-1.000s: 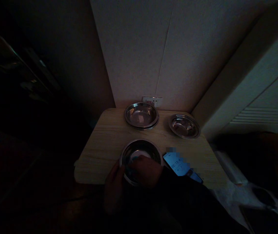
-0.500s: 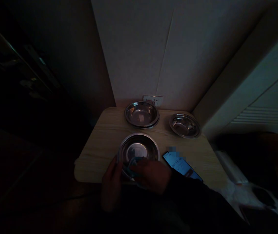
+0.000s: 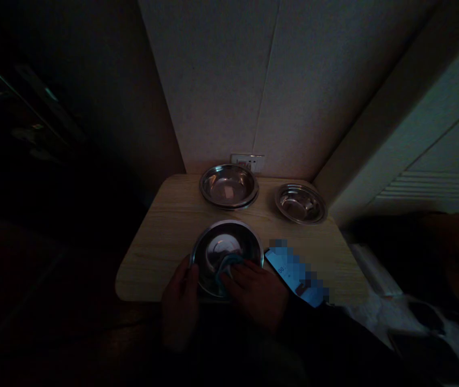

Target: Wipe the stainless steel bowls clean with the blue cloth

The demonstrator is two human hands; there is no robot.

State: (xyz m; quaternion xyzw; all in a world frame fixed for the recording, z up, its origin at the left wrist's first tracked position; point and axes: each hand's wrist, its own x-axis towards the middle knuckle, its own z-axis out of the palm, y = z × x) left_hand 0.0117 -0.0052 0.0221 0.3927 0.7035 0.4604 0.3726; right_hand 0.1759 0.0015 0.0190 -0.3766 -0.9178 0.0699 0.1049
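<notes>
A shiny metal bowl (image 3: 249,239) sits at the front of the small wooden table (image 3: 149,242). My left hand (image 3: 181,301) grips its rim at the left, thumb and fingers closed on the edge. Inside the bowl, my right hand (image 3: 256,290) presses a blue-green cloth (image 3: 229,262) against the lower inner wall. The fingers of that hand lie over the cloth and cover part of it. The light is dim, so finger detail is faint.
Behind stand stacked metal bowls (image 3: 229,188), with another small stack (image 3: 300,204) at the back right. A lit phone (image 3: 294,277) lies right of the front bowl. A wall socket (image 3: 248,161) is above the table's back edge.
My right hand has shifted the cloth a little right and up along the bowl's inside, its fingers now flatter. My left hand keeps the rim. The view has turned slightly.
</notes>
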